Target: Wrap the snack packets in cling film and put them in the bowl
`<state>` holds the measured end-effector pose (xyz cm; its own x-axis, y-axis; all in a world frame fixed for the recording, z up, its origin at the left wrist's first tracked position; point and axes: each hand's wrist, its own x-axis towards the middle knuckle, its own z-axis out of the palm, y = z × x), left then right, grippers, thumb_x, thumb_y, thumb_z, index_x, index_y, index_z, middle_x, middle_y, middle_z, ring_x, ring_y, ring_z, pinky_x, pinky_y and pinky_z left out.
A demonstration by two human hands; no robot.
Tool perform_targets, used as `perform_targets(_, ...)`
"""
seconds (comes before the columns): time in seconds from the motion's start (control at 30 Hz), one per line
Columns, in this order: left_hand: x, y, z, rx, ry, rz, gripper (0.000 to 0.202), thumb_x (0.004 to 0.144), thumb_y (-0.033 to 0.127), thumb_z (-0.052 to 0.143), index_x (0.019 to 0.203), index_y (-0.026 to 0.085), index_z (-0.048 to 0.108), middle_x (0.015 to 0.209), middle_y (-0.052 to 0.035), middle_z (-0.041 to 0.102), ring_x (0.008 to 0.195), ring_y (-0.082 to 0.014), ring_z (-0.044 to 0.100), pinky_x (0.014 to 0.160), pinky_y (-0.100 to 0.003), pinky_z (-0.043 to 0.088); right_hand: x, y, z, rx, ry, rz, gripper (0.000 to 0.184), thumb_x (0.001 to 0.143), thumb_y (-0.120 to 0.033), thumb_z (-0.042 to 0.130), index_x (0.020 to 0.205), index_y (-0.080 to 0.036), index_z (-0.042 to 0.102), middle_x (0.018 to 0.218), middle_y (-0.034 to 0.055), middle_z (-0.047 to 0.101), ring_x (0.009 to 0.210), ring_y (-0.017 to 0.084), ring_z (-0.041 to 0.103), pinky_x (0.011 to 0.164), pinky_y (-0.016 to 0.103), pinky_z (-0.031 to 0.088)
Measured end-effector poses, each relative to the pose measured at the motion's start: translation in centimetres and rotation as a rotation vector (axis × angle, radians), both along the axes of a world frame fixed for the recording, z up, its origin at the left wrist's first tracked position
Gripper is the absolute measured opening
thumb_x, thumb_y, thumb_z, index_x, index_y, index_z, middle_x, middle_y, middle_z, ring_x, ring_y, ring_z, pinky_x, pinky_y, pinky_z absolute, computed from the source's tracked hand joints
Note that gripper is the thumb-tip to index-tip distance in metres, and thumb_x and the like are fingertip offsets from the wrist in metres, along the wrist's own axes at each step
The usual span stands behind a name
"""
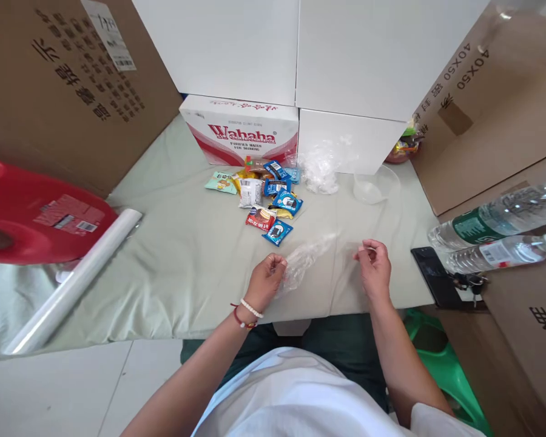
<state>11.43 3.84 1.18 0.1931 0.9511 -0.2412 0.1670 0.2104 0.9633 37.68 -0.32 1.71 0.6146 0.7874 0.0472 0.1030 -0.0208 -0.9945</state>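
My left hand [266,280] is closed in a pinch on a sheet of clear plastic film [300,262], which hangs crumpled over the table. The film stretches thinly toward my right hand [374,267], whose thumb and fingers are pinched together on what looks like its far edge. Beyond my left hand lies a pile of small wrapped snacks: a red packet [261,218], blue packets [278,232], a white packet [251,193] and a pale green packet [221,182]. A heap of crumpled clear plastic [319,173] sits behind, beside a clear plastic bowl [377,185].
A Wahaha carton [246,130] and white boxes wall off the back. On the left are a red container [40,212] and a film roll [75,282]. Two water bottles [505,252], a black phone [430,276] and keys [473,284] lie right; a green stool [450,370] stands below.
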Motion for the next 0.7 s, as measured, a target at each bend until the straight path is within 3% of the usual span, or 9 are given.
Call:
perform_targets(0.1, 1.6, -1.2, 0.0, 0.014, -0.034, 0.054, 0.028, 0.086, 0.048, 0.067, 0.084, 0.022, 0.059, 0.076, 0.0009, 0.067, 0.071, -0.0156, 0.060, 0.070, -0.028, 0.045, -3.3, -1.1, 0.1, -0.113, 0.142, 0.221, 0.034, 0.086, -0.056, 0.071, 0.094, -0.024, 0.066, 0.076, -0.0004, 0.063, 0.067, 0.016, 0.061, 0.061, 0.030, 0.053)
perform_targets(0.17, 2.7, -1.9, -0.1, -0.012, -0.124, 0.016, 0.028, 0.083, 0.047, 0.069, 0.085, 0.022, 0.060, 0.081, 0.0005, 0.068, 0.074, -0.0156, 0.061, 0.073, -0.028, 0.047, -5.9, -1.4, 0.1, -0.168, 0.218, 0.410, 0.037, 0.079, -0.055, 0.078, 0.098, -0.024, 0.069, 0.090, 0.0026, 0.070, 0.081, 0.019, 0.066, 0.069, 0.031, 0.057)
perform_targets(0.23, 3.3, -2.3, -0.3, -0.027, -0.204, 0.000, 0.029, 0.080, 0.047, 0.072, 0.084, 0.021, 0.060, 0.081, 0.0009, 0.066, 0.074, -0.0148, 0.059, 0.073, -0.028, 0.046, -7.8, -1.3, -0.1, -0.177, 0.230, 0.488, 0.041, 0.072, -0.049, 0.086, 0.101, -0.024, 0.071, 0.104, 0.0040, 0.072, 0.093, 0.020, 0.067, 0.079, 0.033, 0.057)
perform_targets(0.37, 2.9, -2.3, -1.0, -0.036, -0.220, 0.072, 0.031, 0.083, 0.050, 0.069, 0.082, 0.021, 0.059, 0.075, 0.0030, 0.061, 0.067, -0.0122, 0.050, 0.066, -0.026, 0.043, -8.3, -0.7, -0.9, -0.182, 0.223, 0.492, 0.027, 0.075, -0.045, 0.082, 0.088, -0.023, 0.072, 0.083, 0.0009, 0.071, 0.079, 0.018, 0.064, 0.077, 0.032, 0.053)
perform_targets(0.47, 1.7, -2.0, -1.5, -0.039, -0.193, 0.157, 0.033, 0.086, 0.054, 0.067, 0.083, 0.022, 0.059, 0.070, 0.0044, 0.057, 0.063, -0.0118, 0.047, 0.062, -0.026, 0.040, -7.3, -0.4, -1.2, -0.174, 0.266, 0.423, 0.027, 0.077, -0.048, 0.081, 0.081, -0.023, 0.071, 0.074, -0.0011, 0.066, 0.070, 0.016, 0.059, 0.072, 0.031, 0.051)
perform_targets(0.57, 1.1, -1.7, -1.7, -0.050, -0.203, 0.197, 0.035, 0.086, 0.056, 0.066, 0.084, 0.021, 0.062, 0.072, 0.0031, 0.060, 0.064, -0.0123, 0.048, 0.063, -0.026, 0.040, -7.3, -0.5, -0.7, -0.145, 0.313, 0.369, 0.032, 0.077, -0.053, 0.081, 0.080, -0.023, 0.068, 0.076, -0.0014, 0.064, 0.072, 0.016, 0.058, 0.072, 0.031, 0.052)
perform_targets(0.7, 1.6, -1.7, -1.7, -0.053, -0.243, 0.118, 0.036, 0.085, 0.055, 0.068, 0.088, 0.019, 0.068, 0.083, -0.0012, 0.069, 0.074, -0.0147, 0.056, 0.071, -0.028, 0.045, -8.7, -0.6, -0.3, -0.171, 0.254, 0.465, 0.033, 0.077, -0.051, 0.081, 0.092, -0.024, 0.070, 0.092, 0.0017, 0.068, 0.090, 0.020, 0.063, 0.082, 0.033, 0.054)
